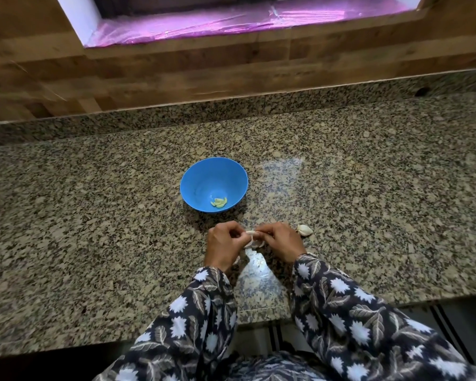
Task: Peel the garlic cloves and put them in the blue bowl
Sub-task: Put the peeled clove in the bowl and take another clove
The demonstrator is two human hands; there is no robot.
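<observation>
A blue bowl [204, 177] stands on the granite counter with a few peeled garlic cloves [219, 202] in its bottom. Just in front of it, my left hand [223, 243] and my right hand [279, 242] meet over the counter and both pinch a pale garlic clove [252, 239] with loose papery skin curling off it. Another unpeeled piece of garlic [305, 230] lies on the counter right of my right hand. Bits of white skin [254, 258] lie below my hands.
The speckled granite counter [94, 215] stretches wide on both sides, with its front edge near my body. A wooden wall [176, 78] rises behind it, with a window sill covered in pink foil [231, 23] above.
</observation>
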